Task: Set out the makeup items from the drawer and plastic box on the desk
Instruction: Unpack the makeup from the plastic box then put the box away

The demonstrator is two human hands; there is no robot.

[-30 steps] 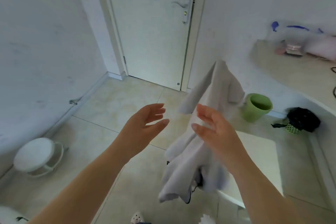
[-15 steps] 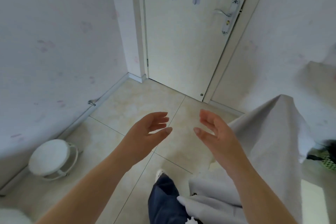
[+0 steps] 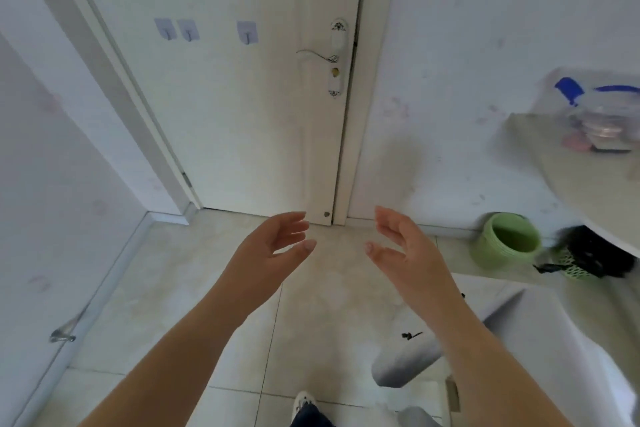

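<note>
Head view: the left hand is raised over the tiled floor with palm turned inward, fingers relaxed and slightly spread, its grip wide and holding nothing; the right hand faces it, well apart, fingers loosely extended, its grip likewise wide and empty; both forearms reach up from the bottom edge of the frame. Ahead stands a closed white door with a lever handle on its right side and three small adhesive hooks stuck across its upper part. At the far right a pale surface juts in from the edge; on it, against the wall, sits a clear plastic box with a blue lid, blurred, with pinkish round makeup items visible inside and at its foot; no drawer can be made out. Below the surface a green bin stands on the floor, and just beside it a dark bag in a green mesh basket. A grey-white cloth lies draped at the lower right, partly behind the right forearm. A shoe tip shows at the bottom centre; a metal door stop sits by the left wall.
</note>
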